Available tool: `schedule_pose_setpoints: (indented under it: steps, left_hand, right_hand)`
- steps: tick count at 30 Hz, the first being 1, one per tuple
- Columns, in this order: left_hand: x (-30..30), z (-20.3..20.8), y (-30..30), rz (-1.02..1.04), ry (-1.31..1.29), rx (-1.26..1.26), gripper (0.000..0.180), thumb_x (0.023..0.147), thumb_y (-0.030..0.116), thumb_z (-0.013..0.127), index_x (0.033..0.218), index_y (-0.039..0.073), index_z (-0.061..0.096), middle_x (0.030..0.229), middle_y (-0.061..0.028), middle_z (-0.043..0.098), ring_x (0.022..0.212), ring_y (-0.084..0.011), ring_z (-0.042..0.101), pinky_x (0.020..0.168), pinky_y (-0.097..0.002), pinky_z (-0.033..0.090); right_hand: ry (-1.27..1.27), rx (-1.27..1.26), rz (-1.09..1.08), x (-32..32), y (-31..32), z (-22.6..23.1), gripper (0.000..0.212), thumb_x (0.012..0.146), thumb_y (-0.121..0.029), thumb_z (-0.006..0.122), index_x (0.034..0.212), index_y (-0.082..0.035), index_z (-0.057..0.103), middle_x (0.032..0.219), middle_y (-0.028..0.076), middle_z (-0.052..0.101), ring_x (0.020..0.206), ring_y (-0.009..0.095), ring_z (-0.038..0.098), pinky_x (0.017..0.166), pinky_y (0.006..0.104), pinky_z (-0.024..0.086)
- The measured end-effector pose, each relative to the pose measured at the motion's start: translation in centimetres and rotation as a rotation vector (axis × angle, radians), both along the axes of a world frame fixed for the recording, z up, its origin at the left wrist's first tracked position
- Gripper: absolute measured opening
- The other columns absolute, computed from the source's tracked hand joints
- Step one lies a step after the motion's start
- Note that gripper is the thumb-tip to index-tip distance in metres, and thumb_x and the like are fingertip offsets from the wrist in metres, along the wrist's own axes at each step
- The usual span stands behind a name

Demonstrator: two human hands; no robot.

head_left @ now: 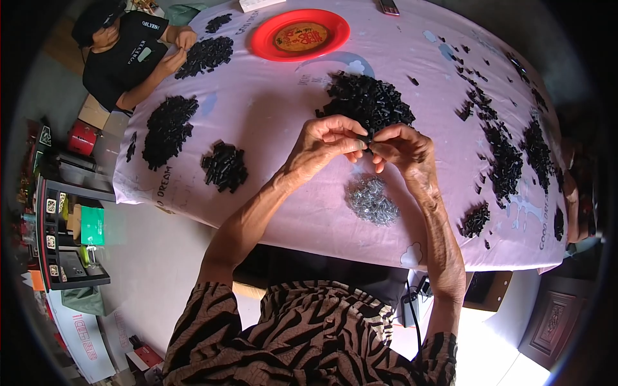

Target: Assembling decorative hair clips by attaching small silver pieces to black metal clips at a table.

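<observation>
I see the left hand (331,139) nearly closed, thumb and fingertips pinching a small black piece (367,137). The right hand (402,148), likewise closed, pinches the same piece. Position: over the pink tablecloth (290,212), between black pile (368,100) and clear pile (373,201).

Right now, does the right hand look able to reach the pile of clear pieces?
Probably yes: the clear pile lies uncovered on the pink cloth, closer in than the right hand, nothing visible between, though that hand appears busy with a black piece.
</observation>
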State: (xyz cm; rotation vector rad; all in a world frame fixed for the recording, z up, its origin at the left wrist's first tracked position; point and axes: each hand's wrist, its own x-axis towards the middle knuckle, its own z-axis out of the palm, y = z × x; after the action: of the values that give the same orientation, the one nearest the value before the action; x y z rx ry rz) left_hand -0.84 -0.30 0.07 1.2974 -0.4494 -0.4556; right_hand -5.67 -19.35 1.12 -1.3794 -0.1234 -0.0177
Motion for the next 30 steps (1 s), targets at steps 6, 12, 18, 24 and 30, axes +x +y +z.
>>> schedule_pose_setpoints:
  steps: [6,12,18,24,30]
  left_hand:
    - [-0.02,-0.22,-0.11,-0.024,-0.029,-0.006,0.02,0.082,-0.001,0.065,0.102,-0.002,0.062,0.084,-0.008,0.065,0.076,-0.0143,0.063,0.07,-0.0275,0.053]
    - [-0.4,0.2,-0.31,-0.008,-0.035,-0.008,0.019,0.082,-0.003,0.063,0.101,-0.004,0.063,0.088,-0.0084,0.065,0.075,-0.013,0.062,0.07,-0.0259,0.053]
    - [-0.84,0.38,-0.42,0.053,-0.137,0.03,0.017,0.082,-0.004,0.063,0.099,-0.003,0.063,0.087,-0.0066,0.064,0.075,-0.0112,0.061,0.07,-0.0243,0.052]
    - [-0.93,0.36,-0.47,0.082,-0.143,0.054,0.016,0.081,-0.005,0.063,0.097,-0.001,0.064,0.087,-0.0054,0.064,0.077,-0.0103,0.061,0.071,-0.0233,0.051]
    - [-0.77,0.02,-0.45,0.135,-0.266,0.061,0.016,0.079,-0.006,0.064,0.095,-0.001,0.064,0.087,-0.0046,0.065,0.079,-0.0104,0.063,0.071,-0.023,0.051]
  right_hand:
    - [-0.029,-0.028,0.005,-0.05,-0.04,-0.18,0.009,0.082,0.01,0.06,0.087,0.003,0.062,0.075,0.006,0.064,0.062,0.009,0.057,0.055,0.0222,0.049]
    - [-0.056,-0.043,-0.014,-0.09,0.08,-0.34,0.009,0.081,0.009,0.061,0.087,0.002,0.061,0.074,0.005,0.063,0.06,0.008,0.056,0.054,0.0215,0.048]
    - [-0.029,-0.026,-0.004,-0.23,0.1,-0.16,0.009,0.081,0.009,0.06,0.087,0.003,0.061,0.076,0.005,0.064,0.059,0.008,0.056,0.054,0.0215,0.048]
    - [-0.025,-0.025,-0.001,-0.18,0.01,-0.27,0.008,0.082,0.009,0.059,0.087,0.004,0.061,0.076,0.006,0.064,0.059,0.009,0.057,0.054,0.0218,0.049]
    - [-0.02,-0.03,0.003,-0.1,0.07,-0.33,0.008,0.082,0.009,0.059,0.088,0.003,0.062,0.075,0.006,0.064,0.059,0.009,0.058,0.053,0.0223,0.049]
